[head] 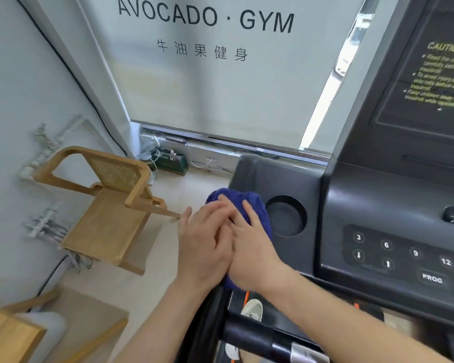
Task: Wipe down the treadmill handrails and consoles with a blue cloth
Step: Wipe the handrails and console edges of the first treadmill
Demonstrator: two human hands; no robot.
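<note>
Both left hand (202,244) and right hand (252,248) press bunched blue cloth (248,199) on console (281,179).

The blue cloth (237,201) is deep blue and bunched into a rounded wad, lying on the left wing of the treadmill console (281,179), just beside the round cup holder (286,217). It is pressed flat under the left hand (205,244) and the right hand (252,247); blue folds show beyond the fingers (248,208) and again below the right wrist. The console is dark grey plastic with a raised keypad (401,254) marked 3, 6, 9, 12, two arrows and PROG, and a black upper panel (430,82) printed with a yellow CAUTION text. A black tubular handrail (249,332) crosses low beneath it.
</note>
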